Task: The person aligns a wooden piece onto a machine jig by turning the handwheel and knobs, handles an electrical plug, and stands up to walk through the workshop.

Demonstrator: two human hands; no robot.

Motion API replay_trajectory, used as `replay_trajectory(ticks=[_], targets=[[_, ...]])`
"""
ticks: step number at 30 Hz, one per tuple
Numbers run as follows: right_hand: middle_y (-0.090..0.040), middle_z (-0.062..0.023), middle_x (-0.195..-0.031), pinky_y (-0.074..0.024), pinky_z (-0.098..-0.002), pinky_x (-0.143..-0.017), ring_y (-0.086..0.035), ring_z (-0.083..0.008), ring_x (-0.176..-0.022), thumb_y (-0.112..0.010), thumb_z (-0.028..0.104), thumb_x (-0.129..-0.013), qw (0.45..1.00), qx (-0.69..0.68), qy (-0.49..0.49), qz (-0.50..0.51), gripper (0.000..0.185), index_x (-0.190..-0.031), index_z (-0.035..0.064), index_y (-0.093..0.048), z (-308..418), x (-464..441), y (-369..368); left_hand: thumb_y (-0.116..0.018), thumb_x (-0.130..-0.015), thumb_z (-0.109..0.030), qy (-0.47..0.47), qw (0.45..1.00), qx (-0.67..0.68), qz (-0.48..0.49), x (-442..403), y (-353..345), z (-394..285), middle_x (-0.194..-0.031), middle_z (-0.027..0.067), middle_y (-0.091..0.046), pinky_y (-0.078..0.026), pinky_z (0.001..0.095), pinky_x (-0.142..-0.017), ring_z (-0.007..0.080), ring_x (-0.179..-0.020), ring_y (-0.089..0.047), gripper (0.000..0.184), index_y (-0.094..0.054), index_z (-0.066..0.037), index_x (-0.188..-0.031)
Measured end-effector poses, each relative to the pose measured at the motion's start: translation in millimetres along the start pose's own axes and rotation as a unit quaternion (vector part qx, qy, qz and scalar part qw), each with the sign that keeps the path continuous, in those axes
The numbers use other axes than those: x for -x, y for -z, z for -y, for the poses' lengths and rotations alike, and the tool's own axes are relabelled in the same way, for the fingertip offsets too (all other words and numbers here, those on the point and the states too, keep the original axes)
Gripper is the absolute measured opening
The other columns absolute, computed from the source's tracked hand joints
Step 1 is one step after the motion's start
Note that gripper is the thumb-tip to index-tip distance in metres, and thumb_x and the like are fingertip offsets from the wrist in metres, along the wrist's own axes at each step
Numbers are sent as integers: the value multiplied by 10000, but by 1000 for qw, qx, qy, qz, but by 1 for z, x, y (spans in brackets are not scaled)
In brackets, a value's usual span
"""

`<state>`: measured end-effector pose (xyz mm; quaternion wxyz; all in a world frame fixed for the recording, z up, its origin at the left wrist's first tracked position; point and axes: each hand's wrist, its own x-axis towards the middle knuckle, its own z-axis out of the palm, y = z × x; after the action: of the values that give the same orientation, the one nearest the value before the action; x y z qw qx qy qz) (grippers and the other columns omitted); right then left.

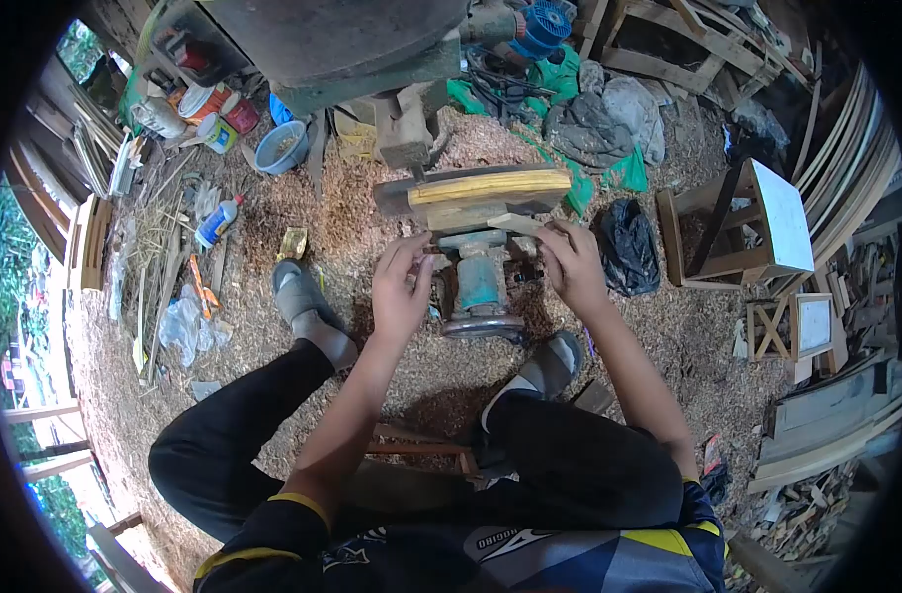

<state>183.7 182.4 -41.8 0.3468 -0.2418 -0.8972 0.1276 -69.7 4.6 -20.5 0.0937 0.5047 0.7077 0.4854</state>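
A bench grinder-like machine with a teal motor body (478,282) stands on the shavings between my feet, a round disc (482,326) at its near end and another wheel (473,239) at its far end. My right hand (575,269) pinches a short, thin piece of wood (516,223) just above the right side of the far wheel. To the left of the machine, my left hand (402,287) is held with thumb and fingers apart, nothing visible in it. Beyond both hands lies a pale, slightly curved wooden board (491,188) on a darker block.
A large grey machine (342,44) looms at the front. A blue basin (281,148), paint cans (217,132) and a bottle (218,221) are at left. To the right are a black plastic bag (629,247), a wooden frame stool (738,227) and stacked offcuts (846,395).
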Motion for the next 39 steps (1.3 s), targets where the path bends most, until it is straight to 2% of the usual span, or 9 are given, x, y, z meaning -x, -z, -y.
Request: replay_trajectory(ticks=[3,7,10,12,16,31,34,36,39], targets=[[-697,-167,-1200,-519,-507,-961,-665,-406,-1111,-765,18,-927,997,-57,-4,-57,457,-1354,171,-706,-10,-6,-8,-712,-999,21,13,999,29,-27,4,-10,6,-1182,169,-734,-591,369,-906,274,-1056,-740,290,-715,9,-1288],[-706,-172,-1176,-522,-496,-954,-669,-408,-1077,-727,-7,-948,999,-38,-35,14,445,-1360,163,-713,-29,-1,-24,-706,-1003,28,11,999,40,-23,10,-16,11,-1233,175,-729,-598,367,-934,275,-1099,-741,292,-711,12,-1294],[-688,-173,-1141,-518,-486,-941,-656,-408,-1031,-684,-40,-961,989,-131,-64,16,495,-1405,178,-705,-32,-1,-29,-708,-1003,29,-18,999,22,-25,7,-15,9,-1268,189,-718,-599,371,-958,283,-1127,-736,308,-705,15,-1311],[-663,-164,-1110,-507,-478,-945,-635,-397,-1010,-652,-90,-920,993,-110,-49,23,569,-1407,194,-731,-29,-7,-21,-731,-974,21,-1,999,39,-7,6,-14,7,-1259,190,-706,-566,403,-1016,349,-1159,-712,356,-708,-5,-1328],[-646,-158,-1121,-489,-471,-958,-617,-374,-1046,-645,-101,-826,999,-45,21,13,639,-1368,207,-782,-17,-31,0,-732,-976,13,-5,999,40,-11,5,-11,7,-1270,191,-703,-558,417,-1024,361,-1166,-707,368,-706,-8,-1342],[-694,-84,-1168,-492,-466,-930,-626,-316,-1017,-650,-14,-847,992,-15,119,35,549,-1347,182,-766,23,-56,0,-754,-973,-37,-3,1000,8,-29,10,-15,11,-1287,229,-714,-558,438,-1043,404,-1196,-709,359,-702,40,-1319],[-695,-84,-1153,-497,-465,-925,-633,-318,-1010,-654,-20,-853,991,-7,125,42,523,-1324,172,-775,26,-58,1,-755,-973,-34,1,999,-17,-52,7,-16,7,-1290,227,-714,-563,435,-1030,392,-1173,-717,360,-698,43,-1320],[-695,-83,-1123,-498,-464,-908,-637,-321,-991,-661,-27,-861,991,-11,125,46,498,-1301,167,-790,27,-62,3,-716,-1005,4,48,995,44,-69,0,-16,9,-1328,198,-698,-595,384,-982,311,-1187,-723,364,-687,9,-1368],[-690,-70,-1172,-503,-459,-949,-643,-306,-1064,-669,6,-833,986,6,154,66,532,-1329,176,-761,25,-67,2,-719,-998,22,9,998,3,-66,-7,-10,4,-1288,173,-698,-595,379,-957,275,-1135,-728,367,-684,-15,-1362]])
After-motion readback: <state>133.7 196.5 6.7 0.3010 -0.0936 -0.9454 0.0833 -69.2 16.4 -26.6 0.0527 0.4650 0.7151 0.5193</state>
